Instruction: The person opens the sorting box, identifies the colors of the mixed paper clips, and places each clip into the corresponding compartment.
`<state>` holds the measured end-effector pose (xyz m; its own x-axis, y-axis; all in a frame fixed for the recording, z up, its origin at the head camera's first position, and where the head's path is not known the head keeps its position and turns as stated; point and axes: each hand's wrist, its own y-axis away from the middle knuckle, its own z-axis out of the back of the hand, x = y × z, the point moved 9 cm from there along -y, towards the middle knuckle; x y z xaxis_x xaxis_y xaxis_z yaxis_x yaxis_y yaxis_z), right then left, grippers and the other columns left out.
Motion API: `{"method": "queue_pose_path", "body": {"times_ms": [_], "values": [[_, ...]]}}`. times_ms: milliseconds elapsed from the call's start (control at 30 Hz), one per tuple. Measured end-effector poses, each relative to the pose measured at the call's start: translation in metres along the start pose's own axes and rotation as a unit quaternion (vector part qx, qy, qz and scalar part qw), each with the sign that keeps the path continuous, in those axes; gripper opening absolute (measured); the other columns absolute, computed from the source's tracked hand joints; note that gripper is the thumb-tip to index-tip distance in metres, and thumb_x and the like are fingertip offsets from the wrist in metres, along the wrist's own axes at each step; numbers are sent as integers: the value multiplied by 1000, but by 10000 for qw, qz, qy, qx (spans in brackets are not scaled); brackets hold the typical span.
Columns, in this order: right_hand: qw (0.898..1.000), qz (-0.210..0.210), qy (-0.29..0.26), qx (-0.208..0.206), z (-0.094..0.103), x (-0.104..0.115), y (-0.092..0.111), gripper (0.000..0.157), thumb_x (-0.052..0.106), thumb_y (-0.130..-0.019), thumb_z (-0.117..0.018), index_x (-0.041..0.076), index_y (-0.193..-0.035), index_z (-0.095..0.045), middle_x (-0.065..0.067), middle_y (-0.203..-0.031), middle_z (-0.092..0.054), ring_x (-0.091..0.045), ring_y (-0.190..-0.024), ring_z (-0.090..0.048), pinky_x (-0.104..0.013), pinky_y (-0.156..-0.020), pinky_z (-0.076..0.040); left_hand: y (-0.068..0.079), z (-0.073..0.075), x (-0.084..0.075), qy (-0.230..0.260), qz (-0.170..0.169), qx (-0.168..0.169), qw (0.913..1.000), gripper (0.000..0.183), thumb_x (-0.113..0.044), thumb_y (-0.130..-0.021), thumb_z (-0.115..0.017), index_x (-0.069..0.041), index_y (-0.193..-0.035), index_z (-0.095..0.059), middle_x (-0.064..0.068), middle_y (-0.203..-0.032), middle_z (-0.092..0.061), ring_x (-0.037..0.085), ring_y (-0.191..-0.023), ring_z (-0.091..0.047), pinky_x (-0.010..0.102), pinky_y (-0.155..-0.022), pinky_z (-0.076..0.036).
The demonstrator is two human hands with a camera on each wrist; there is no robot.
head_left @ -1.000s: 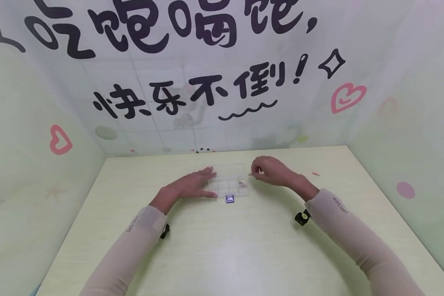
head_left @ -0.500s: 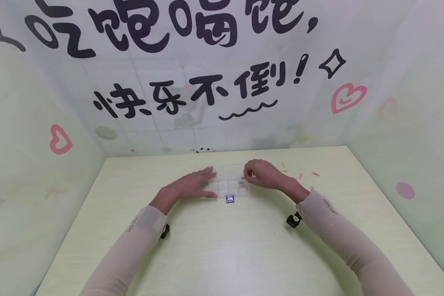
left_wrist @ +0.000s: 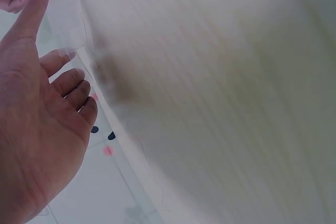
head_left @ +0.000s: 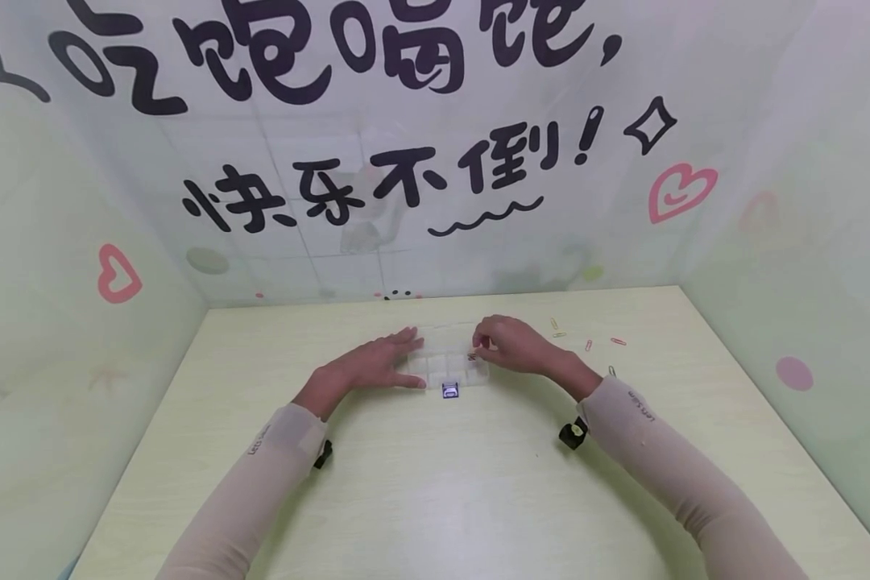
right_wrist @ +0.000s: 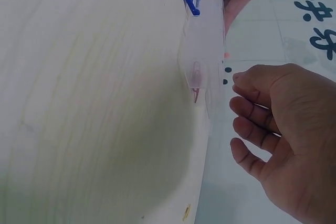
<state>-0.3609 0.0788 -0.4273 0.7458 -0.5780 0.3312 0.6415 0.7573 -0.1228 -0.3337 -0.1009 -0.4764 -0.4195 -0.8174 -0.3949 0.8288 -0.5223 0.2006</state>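
A clear plastic compartment box (head_left: 438,366) with a blue latch (head_left: 450,391) lies on the table with its lid laid back. My left hand (head_left: 377,362) rests against its left side, fingers spread and thumb along the near edge. Over the right end of the box is my right hand (head_left: 515,345), fingers loosely bent. Nothing shows between its fingertips in the right wrist view. Paper clips (head_left: 472,355) lie just under those fingertips in a right-hand compartment; a reddish paper clip (right_wrist: 196,90) shows through the clear wall.
Right of the box, several loose paper clips lie on the table, among them a yellow clip (head_left: 554,323), a red clip (head_left: 619,341) and a dark clip (head_left: 612,370). A printed wall (head_left: 435,266) stands behind the table (head_left: 406,483), with side walls left and right.
My right hand has moved left from beside the box to over its right compartments, carrying a paper clip, and has let the clip go there. The left hand has stayed still.
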Motion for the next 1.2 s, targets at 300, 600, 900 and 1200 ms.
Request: {"method": "queue_pose_path", "body": {"times_ms": [300,600,900,1200], "values": [[9999,60,-65,52,12,-15,10,15,13,-92,-66,6,-104,-71,0,-95,-68,-14,-87,-61,-32,-78,-51,1,1,-3,-29,-1,40,10000,99,-72,-81,-60,-14,-155,-29,8,-163,-15,26,-150,-14,47,-119,-20],[9998,11,-216,-19,29,-37,26,16,10,-91,-67,3,-104,-71,-3,-96,-68,-21,-88,-63,-36,-79,-52,-1,1,-4,-29,-9,35,10000,98,-70,-81,-61,-13,-154,-30,8,-163,-15,26,-150,-15,47,-119,-21],[9995,-107,-269,105,37,-54,45,18,8,-91,-66,1,-107,-70,-4,-97,-67,-19,-87,-62,-37,-77,-52,1,-2,0,-49,51,51,10000,99,-72,-81,-59,-15,-155,-28,7,-163,-13,25,-150,-14,47,-119,-20],[9993,-173,-276,159,37,-77,65,16,5,-90,-66,2,-104,-72,-5,-96,-68,-19,-87,-62,-37,-76,-52,1,-1,-1,-71,-20,-14,10000,100,-75,-80,-57,-14,-155,-28,7,-163,-14,26,-150,-14,48,-119,-21]]}}
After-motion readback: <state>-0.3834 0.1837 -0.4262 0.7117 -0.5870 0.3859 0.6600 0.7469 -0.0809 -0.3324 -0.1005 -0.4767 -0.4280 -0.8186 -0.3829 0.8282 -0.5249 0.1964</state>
